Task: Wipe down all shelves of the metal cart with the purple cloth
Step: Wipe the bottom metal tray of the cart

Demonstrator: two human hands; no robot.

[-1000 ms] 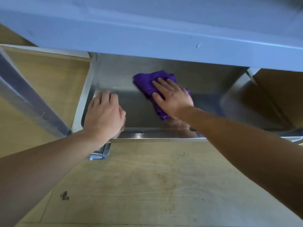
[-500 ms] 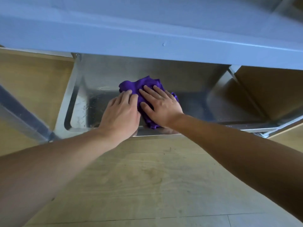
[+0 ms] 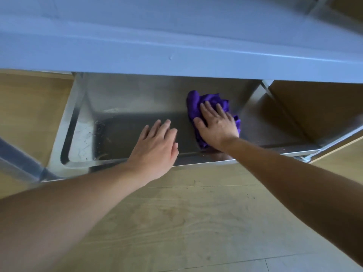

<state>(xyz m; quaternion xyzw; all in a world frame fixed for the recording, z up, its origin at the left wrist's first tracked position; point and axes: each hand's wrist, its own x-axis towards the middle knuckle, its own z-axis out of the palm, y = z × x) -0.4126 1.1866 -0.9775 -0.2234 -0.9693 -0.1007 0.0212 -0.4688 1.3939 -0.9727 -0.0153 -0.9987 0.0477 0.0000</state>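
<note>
The purple cloth (image 3: 197, 104) lies bunched on the bottom shelf (image 3: 125, 128) of the metal cart, right of the shelf's middle. My right hand (image 3: 216, 125) presses flat on the cloth with straight, spread fingers. Left of it, apart from the cloth, my left hand (image 3: 157, 143) lies with straight fingers over the shelf's front rim and holds nothing. The shelf above (image 3: 176, 36) fills the top of the view and hides the back of the bottom shelf.
Crumbs and smears show in the bottom shelf's left corner (image 3: 86, 134). A cart leg (image 3: 19, 161) runs down at the left. A caster (image 3: 303, 158) shows at the right front corner. Wooden floor (image 3: 196, 222) lies in front.
My right hand has slid the cloth to the right along the bottom shelf. My left hand has parted from the cloth and now lies over the front rim near the middle.
</note>
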